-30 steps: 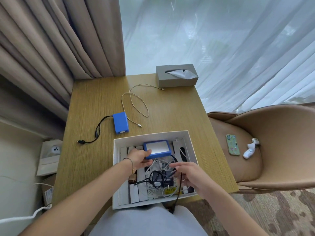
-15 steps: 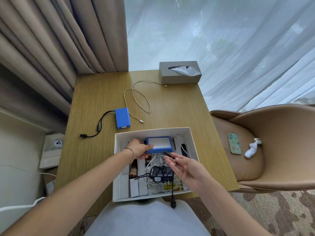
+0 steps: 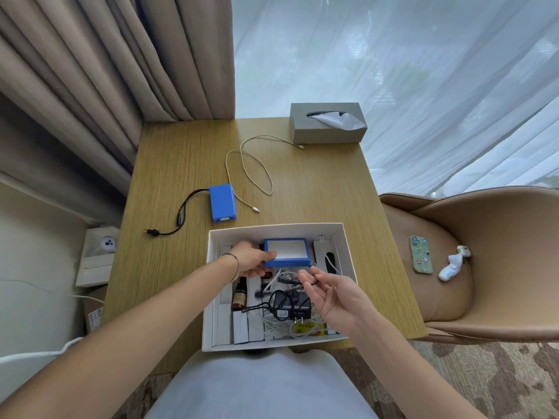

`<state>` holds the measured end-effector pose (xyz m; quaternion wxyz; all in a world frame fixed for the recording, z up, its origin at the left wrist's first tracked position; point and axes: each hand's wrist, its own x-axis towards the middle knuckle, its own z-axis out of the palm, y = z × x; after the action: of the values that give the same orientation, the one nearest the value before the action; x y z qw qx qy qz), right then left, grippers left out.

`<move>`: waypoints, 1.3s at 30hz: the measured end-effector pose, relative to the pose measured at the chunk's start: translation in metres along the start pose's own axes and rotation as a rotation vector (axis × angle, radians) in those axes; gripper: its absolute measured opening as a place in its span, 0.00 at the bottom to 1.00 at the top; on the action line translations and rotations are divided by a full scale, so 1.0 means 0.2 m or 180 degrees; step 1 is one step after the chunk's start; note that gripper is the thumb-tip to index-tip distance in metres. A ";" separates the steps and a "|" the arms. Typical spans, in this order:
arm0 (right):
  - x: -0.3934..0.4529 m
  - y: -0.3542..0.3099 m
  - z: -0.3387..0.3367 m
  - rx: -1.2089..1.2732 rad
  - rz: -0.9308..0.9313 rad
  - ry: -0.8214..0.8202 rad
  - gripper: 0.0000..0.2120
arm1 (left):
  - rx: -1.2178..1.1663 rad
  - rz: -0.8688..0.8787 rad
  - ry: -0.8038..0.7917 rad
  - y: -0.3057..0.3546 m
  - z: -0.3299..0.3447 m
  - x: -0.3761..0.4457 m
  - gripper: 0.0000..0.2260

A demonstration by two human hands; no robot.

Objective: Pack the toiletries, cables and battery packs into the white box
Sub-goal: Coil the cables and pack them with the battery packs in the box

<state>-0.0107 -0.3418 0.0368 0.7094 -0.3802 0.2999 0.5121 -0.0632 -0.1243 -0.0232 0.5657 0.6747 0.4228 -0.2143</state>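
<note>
Inside the white box, the left hand grips a blue battery pack; the right hand, fingers loose, pinches a black cable beside it. Next, I'd judge: tuck the lead in, then fetch the other pack beyond the box.

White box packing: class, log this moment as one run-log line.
left hand grips blue battery pack inside white box | right hand pinches black cable | second battery pack, beige cable unpacked on table

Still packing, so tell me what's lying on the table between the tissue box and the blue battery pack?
In the head view, a loose white cable lies looped between the tissue box and the blue battery pack.
</note>
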 end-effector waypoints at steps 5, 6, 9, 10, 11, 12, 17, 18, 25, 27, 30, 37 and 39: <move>-0.01 -0.01 -0.05 -0.2267 -0.0174 0.0101 0.11 | 0.0024 -0.0027 -0.0055 0.00 -0.01 0.00 0.17; -0.02 0.00 -0.06 -0.3091 -0.0274 0.0202 0.11 | 0.0015 -0.0027 -0.0068 0.00 -0.01 0.00 0.17; -0.02 0.02 -0.12 -0.5290 -0.0806 0.0451 0.10 | 0.0148 0.0015 -0.0040 0.00 -0.01 0.01 0.19; -0.02 0.04 -0.13 -0.6080 -0.1033 0.0445 0.09 | 0.0283 0.0044 -0.0004 0.00 -0.01 0.01 0.19; -0.01 0.06 -0.14 -0.6826 -0.1221 0.0441 0.10 | 0.0445 0.0093 0.0043 0.00 -0.01 0.02 0.19; 0.00 0.08 -0.15 -0.7319 -0.1327 0.0489 0.11 | 0.0618 0.0158 0.0093 0.00 -0.01 0.03 0.19; 0.03 0.06 -0.14 -0.7498 -0.1352 0.0593 0.08 | 0.1578 0.0508 0.0499 0.00 0.02 0.03 0.19; 0.03 0.06 -0.13 -0.7494 -0.1419 0.0591 0.07 | 0.1704 0.0554 0.0573 0.01 0.02 0.03 0.19; 0.10 -0.04 -0.01 -0.6712 -0.2037 0.0719 0.06 | 0.2269 0.0769 0.0777 0.04 0.02 -0.06 0.17; 0.12 -0.09 0.06 -0.6028 -0.2067 0.0641 0.05 | 0.2279 0.0944 0.0802 0.04 0.00 -0.11 0.14; 0.16 -0.14 0.18 -0.5081 -0.2190 0.0499 0.07 | 0.1869 0.1313 0.1073 0.03 -0.07 -0.21 0.10; 0.25 -0.17 0.46 -0.3834 -0.1696 -0.0185 0.08 | 0.0891 0.1454 0.1844 0.08 -0.44 -0.20 0.05; 0.29 -0.16 0.53 -0.3572 -0.1539 -0.0273 0.08 | 0.0705 0.1188 0.1893 0.08 -0.54 -0.13 0.06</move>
<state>0.0399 -0.2293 0.0532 0.5084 -0.7321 -0.1392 0.4314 -0.0848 -0.0298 0.0343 0.3711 0.8302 0.4127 0.0535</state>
